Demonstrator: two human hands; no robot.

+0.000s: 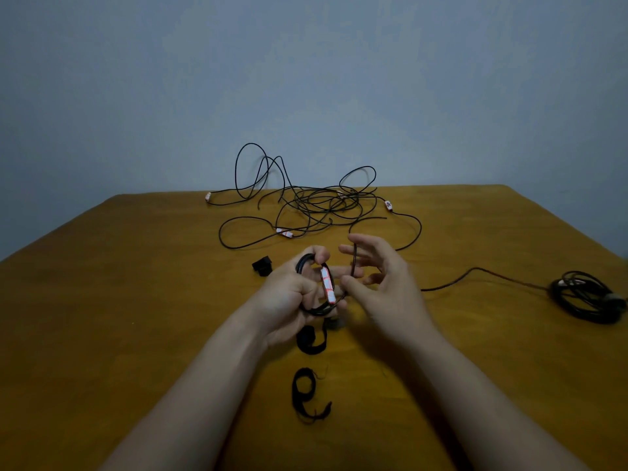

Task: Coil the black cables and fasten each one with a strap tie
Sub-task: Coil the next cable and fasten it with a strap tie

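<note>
**Holding a small coil above the table**

Motion blur smears the right hand (390,290), so I cannot tell whether its thumb pinches the black strand (353,261) crossing its spread, lightly bent fingers. The left hand (289,294) hides much of the small coil (317,311) it grips, a white-and-red label (328,283) showing between fingers and thumb. One strap tie (311,339) lies partly under that wrist and another (307,394) nearer, on the wooden table (136,300). A small black object (262,265) is too dim to identify. The loose cable tangle (316,202) lies at the far edge, and a wound bundle (584,297) sits at the right.
</note>
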